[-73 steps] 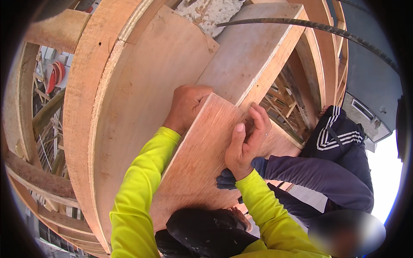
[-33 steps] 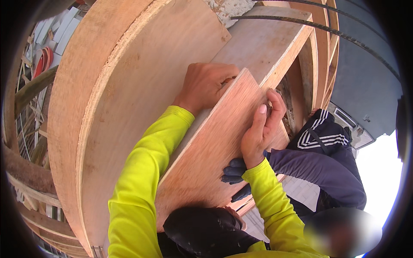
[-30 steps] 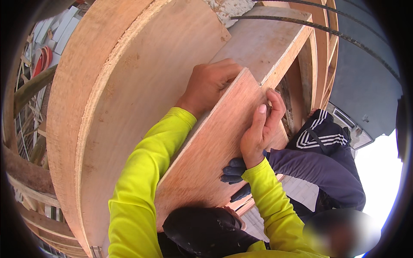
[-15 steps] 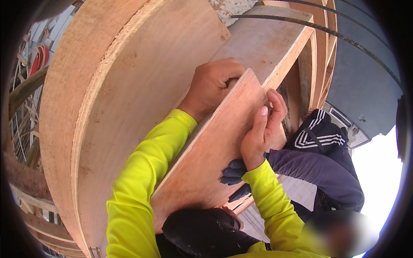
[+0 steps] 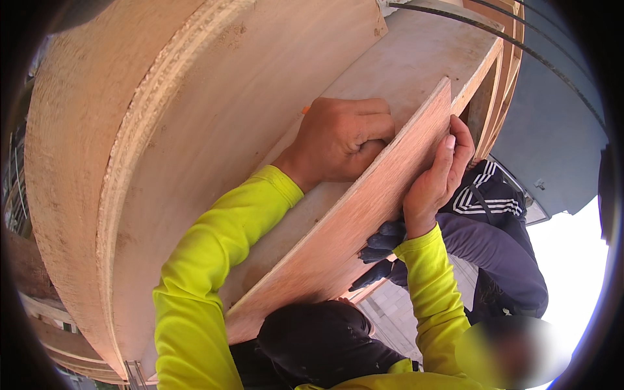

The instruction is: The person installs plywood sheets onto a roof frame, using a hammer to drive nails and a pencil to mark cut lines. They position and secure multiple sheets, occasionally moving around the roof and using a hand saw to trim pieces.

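Note:
A strip of plywood [image 5: 364,195] stands tilted on its long edge over a pale wooden ledge [image 5: 416,58]. My right hand [image 5: 434,175] grips the far end of this strip, thumb and fingers curled at its outer face. My left hand [image 5: 341,140] is closed in a fist on the inner side of the strip, close to its top edge. A small orange bit [image 5: 305,110] shows behind that fist; whatever the fingers hold is hidden. Dark-gloved hands [image 5: 383,242] of another person press against the strip's outer face, below my right wrist.
A large curved plywood wall [image 5: 162,195] rises on my left, with a thick layered rim. Bent steel bars [image 5: 481,26] cross at the upper right. Another person in dark clothes [image 5: 491,247] is close on the right. A dark-clad knee [image 5: 318,338] is at the bottom.
The plywood strip has swung right and away from the ledge, standing steeper. My right hand has moved right with it. My left fist has shifted slightly right, and the orange bit now shows.

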Tool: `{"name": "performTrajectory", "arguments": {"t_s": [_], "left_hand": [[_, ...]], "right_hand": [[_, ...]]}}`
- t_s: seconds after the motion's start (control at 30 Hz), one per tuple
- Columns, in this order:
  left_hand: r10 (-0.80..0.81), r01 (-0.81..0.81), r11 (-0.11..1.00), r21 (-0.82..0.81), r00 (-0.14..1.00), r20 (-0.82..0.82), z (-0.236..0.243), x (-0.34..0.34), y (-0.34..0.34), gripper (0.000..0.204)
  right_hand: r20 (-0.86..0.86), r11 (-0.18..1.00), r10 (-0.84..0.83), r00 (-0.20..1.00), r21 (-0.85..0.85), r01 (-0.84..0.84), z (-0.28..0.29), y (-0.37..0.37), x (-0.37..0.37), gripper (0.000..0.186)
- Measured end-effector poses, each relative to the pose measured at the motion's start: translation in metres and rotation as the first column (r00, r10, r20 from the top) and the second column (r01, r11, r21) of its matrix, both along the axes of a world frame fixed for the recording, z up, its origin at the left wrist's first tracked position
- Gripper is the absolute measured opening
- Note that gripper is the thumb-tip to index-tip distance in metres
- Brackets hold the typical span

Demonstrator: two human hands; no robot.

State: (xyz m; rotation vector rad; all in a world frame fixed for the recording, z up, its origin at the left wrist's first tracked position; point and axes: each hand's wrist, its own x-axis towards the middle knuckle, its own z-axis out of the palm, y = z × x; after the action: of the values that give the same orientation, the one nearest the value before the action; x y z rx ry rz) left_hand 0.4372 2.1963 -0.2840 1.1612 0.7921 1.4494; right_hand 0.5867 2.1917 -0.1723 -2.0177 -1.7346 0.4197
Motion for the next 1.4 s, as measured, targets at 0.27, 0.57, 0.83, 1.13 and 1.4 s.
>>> {"name": "performTrajectory", "arguments": {"t_s": [0.27,0.57,0.83,1.13,1.4], "left_hand": [[0.053,-0.051,0.997,0.057,0.998,-0.039,0.000,-0.003,-0.005,0.010],[0.019,-0.019,1.000,-0.011,0.999,0.033,-0.004,-0.005,-0.025,0.009],[0.029,-0.027,0.994,0.105,0.999,-0.022,0.001,-0.041,-0.065,0.013],[-0.123,0.130,0.983,0.127,0.990,-0.061,0.001,-0.083,-0.117,0.012],[-0.090,0.095,0.990,0.104,0.994,-0.054,0.002,-0.114,-0.171,0.013]], "right_hand": [[0.007,0.998,-0.036,0.999,-0.044,0.037,-0.001,0.003,0.002,0.039],[0.129,0.999,0.003,0.992,-0.047,0.003,-0.001,0.003,0.002,0.037],[0.019,0.999,-0.014,1.000,-0.036,0.015,-0.003,0.003,0.000,0.037],[0.056,1.000,0.015,0.998,-0.008,-0.014,-0.005,0.006,0.012,0.039],[0.199,0.998,0.036,0.979,0.045,-0.045,-0.013,0.019,0.028,0.042]]}}
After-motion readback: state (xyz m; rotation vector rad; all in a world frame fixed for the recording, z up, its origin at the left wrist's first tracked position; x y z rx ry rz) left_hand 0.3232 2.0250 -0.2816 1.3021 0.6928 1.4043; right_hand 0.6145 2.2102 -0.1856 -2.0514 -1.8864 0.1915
